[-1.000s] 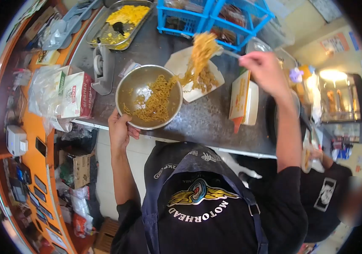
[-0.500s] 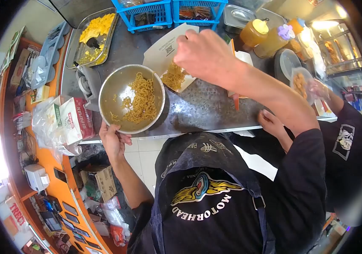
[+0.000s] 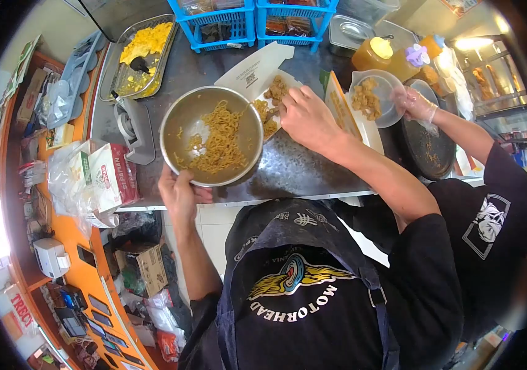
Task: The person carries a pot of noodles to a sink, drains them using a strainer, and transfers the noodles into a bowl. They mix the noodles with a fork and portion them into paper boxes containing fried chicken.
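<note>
My left hand [image 3: 181, 196] grips the near rim of a steel bowl [image 3: 177, 139] holding fried noodles [image 3: 221, 139]. Over the right edge of an opened paper box [image 3: 257, 68], my right hand [image 3: 308, 117] is closed, its fingertips bent down by the noodles inside; what it holds, if anything, is hidden. Brown pieces [image 3: 277, 90] lie in the back of that box. A co-worker's gloved hand [image 3: 417, 105] holds a clear tub [image 3: 393, 92] with brown pieces of food, just right of a second open box [image 3: 345, 111].
A tray of yellow food [image 3: 146, 46] stands at the back left, beside blue baskets [image 3: 221, 29]. Sauce bottles [image 3: 372, 54] and a dark round pan [image 3: 427, 148] are on the right. A grey device [image 3: 135, 132] and red-white carton [image 3: 112, 176] lie left of the bowl.
The bowl has shifted right with my left hand. My right hand has come down and toward me. The co-worker's tub has moved left to the boxes, and brown pieces now show in the near box.
</note>
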A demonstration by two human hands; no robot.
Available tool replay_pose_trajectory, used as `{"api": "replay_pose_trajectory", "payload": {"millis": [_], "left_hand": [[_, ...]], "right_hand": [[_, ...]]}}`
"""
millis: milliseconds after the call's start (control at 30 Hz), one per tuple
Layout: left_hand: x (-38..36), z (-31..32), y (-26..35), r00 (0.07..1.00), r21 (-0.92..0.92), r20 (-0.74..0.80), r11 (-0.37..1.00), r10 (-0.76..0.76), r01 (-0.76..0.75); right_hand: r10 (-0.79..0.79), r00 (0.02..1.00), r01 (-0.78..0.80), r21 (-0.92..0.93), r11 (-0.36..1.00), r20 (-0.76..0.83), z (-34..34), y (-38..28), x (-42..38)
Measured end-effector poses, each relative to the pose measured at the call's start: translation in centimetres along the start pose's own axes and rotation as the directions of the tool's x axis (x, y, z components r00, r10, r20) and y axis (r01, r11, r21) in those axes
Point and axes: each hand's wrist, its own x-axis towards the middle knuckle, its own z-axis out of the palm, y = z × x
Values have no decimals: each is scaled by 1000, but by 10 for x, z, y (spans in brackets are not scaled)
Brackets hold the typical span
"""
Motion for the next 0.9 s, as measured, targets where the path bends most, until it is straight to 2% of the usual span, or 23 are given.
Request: {"api": "replay_pose_trajectory", "payload": {"millis": [133, 233, 300, 433, 500, 533, 600, 633, 700, 733, 800, 833, 900], "left_hand": [[0, 32, -7, 1000, 19, -3, 1000, 14, -14], [9, 43, -20, 1000, 16, -10, 1000, 3, -3], [12, 48, -19, 999, 20, -36, 1000, -23, 24], [16, 50, -21, 999, -34, -37, 999, 4, -5], [17, 49, -23, 999, -34, -50, 999, 15, -17], [18, 48, -24, 999, -36, -50, 999, 15, -17], [16, 41, -25, 1000, -50, -22, 999, 13, -14], [14, 36, -25, 1000, -46, -19, 999, 14, -15], [9, 25, -25, 999, -60, -31, 998, 18, -19], [7, 19, -23, 999, -59, -34, 998, 19, -21], [6, 10, -18, 999, -10, -31, 1000, 17, -18], [7, 7, -15, 999, 14, -28, 999, 31, -31], [9, 4, -4, 999, 62, -23, 998, 27, -26]], "right_hand": [[5, 997, -4, -8, 1000, 79, -16, 0, 4], [-62, 994, 67, -49, 997, 93, -28, 11, 8], [-201, 979, 201, -6, 979, 27, -32, 24, 10], [-242, 969, 240, -33, 970, -43, -48, 42, 17], [-256, 953, 246, -80, 966, -162, -65, 50, 23], [-257, 953, 247, -81, 966, -161, -73, 53, 25], [-110, 991, 118, -111, 987, 76, -82, 54, 26], [-105, 992, 113, -111, 987, 75, -79, 56, 25], [89, 995, -91, 56, 994, 43, -69, 64, 22], [86, 995, -89, 57, 994, 40, -63, 62, 23], [52, 975, 7, 260, 966, -218, -47, 57, 23], [-16, 977, 58, 195, 979, -212, -42, 54, 26], [-43, 971, 84, 165, 983, -236, -21, 44, 32]]}}
